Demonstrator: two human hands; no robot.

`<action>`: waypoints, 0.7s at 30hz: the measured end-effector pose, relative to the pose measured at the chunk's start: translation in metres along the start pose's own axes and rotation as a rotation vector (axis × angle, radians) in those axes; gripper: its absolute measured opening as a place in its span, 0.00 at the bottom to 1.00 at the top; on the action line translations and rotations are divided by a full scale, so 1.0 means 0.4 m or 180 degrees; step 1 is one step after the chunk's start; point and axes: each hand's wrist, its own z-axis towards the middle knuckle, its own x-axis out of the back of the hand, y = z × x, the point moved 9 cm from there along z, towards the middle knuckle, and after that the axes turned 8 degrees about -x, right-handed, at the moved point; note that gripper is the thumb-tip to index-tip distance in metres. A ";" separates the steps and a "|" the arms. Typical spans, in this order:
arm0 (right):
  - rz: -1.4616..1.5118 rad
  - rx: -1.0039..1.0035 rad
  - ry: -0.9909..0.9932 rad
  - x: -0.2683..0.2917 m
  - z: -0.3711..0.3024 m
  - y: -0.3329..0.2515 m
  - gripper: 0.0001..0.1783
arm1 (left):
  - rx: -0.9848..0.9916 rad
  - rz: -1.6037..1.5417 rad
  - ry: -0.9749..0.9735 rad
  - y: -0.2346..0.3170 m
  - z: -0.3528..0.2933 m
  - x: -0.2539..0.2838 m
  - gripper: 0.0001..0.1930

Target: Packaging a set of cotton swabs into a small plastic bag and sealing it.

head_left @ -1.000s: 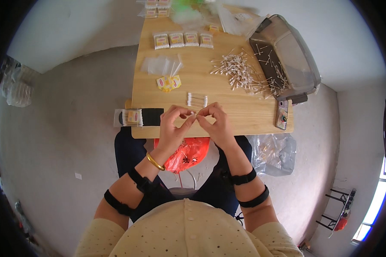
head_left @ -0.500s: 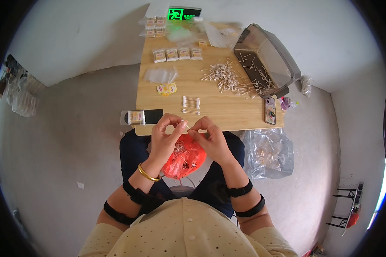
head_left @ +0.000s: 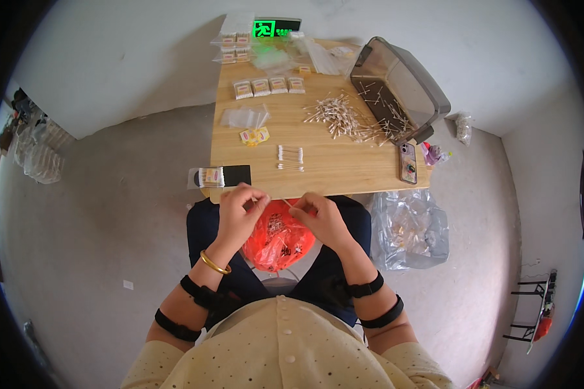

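At the table's front edge, above my lap, my right hand point(head_left: 319, 219) pinches a thin white cotton swab point(head_left: 288, 203) whose tip points toward my other hand. My left hand point(head_left: 237, 214), a gold bangle on its wrist, is closed in a pinch a little to the left; what its fingertips hold is too small to make out. Just beyond them on the wood, a neat row of cotton swabs point(head_left: 291, 155) lies side by side. One more swab point(head_left: 290, 167) sits apart, nearer to me. Below my hands, a red plastic bag point(head_left: 280, 243) with bits inside hangs between my knees.
Loose swabs point(head_left: 336, 115) spill from a tipped grey bin point(head_left: 428, 78). A phone point(head_left: 408, 162) lies at the right edge. Left are a filled swab packet point(head_left: 211, 176), yellow cards point(head_left: 254, 135) and clear sleeves point(head_left: 245, 117). Packed swabs point(head_left: 269, 86) stand behind. A clear bag point(head_left: 410, 230) sits right of my knee.
My hands have drawn apart: the left moved left and slightly down, the right a little down. The swab stays in my right fingers. The whole view has shifted slightly.
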 end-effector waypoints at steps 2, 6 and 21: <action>-0.0808 -0.0408 -0.0487 -0.050 -0.003 0.101 0.13 | -0.0093 0.0803 -0.0681 -0.034 -0.036 -0.045 0.05; -0.1619 -0.0732 -0.1222 -0.147 -0.038 0.289 0.18 | -0.0052 0.1761 -0.1928 -0.164 -0.142 -0.178 0.06; -0.0585 -0.0672 -0.0617 -0.117 0.104 0.330 0.15 | -0.0431 0.1949 -0.0260 -0.186 0.098 -0.051 0.12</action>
